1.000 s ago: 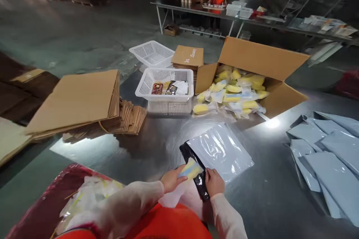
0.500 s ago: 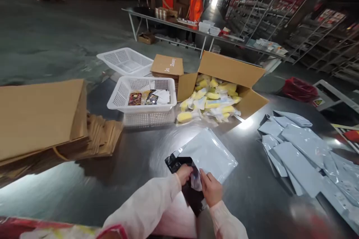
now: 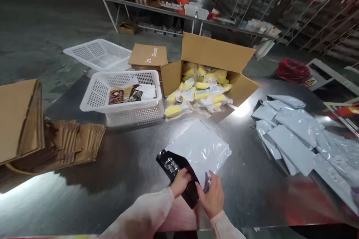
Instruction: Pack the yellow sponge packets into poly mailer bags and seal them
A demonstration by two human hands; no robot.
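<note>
A pale grey plastic mailing bag (image 3: 200, 149) with a black inside lies on the metal table in front of me. Its near-left edge is folded back and shows the black lining. My left hand (image 3: 181, 182) has its fingers closed on the black flap of the bag. At the bag's near corner, my right hand (image 3: 212, 194) has its thumb and fingers spread around the edge. Beyond the bag, yellow items in clear wrap (image 3: 199, 91) spill out of an open cardboard box (image 3: 218, 50).
White baskets (image 3: 120, 108) stand behind on the left, one with cards inside. Folded cardboard (image 3: 19, 119) lies at the left, a pile of grey bags (image 3: 297, 138) at the right. Two people in orange are at a far table (image 3: 146, 5).
The view has shifted and tilted down. The clear item seen between my hands no longer shows. My right hand's fingers have spread from a pinch, and the black flap lies flatter.
</note>
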